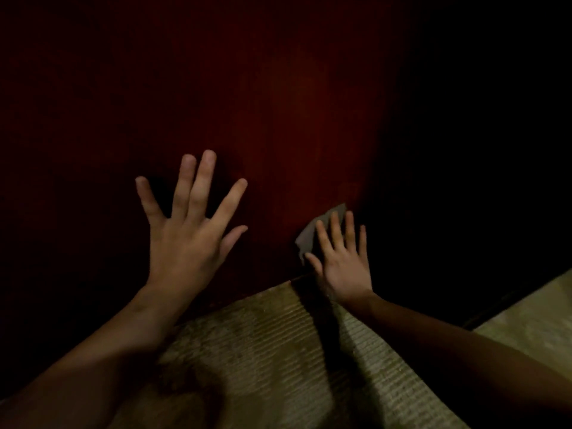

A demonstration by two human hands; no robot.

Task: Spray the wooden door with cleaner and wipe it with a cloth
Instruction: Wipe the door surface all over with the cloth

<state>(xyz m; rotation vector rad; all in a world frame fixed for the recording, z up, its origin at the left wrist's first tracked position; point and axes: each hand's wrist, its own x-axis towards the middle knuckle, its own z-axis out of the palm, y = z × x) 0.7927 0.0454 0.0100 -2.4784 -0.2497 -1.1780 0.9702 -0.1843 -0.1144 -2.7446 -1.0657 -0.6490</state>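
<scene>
A dark red wooden door (278, 103) fills the upper part of the view in dim light. My left hand (188, 230) is spread flat against its lower part, fingers straight and splayed. To the right, near the door's bottom edge, my right hand (343, 261) presses a small grey cloth (309, 235) flat to the wood with straight fingers. Only the cloth's upper left part shows past my fingers. No spray bottle is in view.
A ribbed beige mat (263, 351) lies on the floor below the door's bottom edge. A paler floor strip (538, 317) shows at the lower right. The right side of the scene is black shadow.
</scene>
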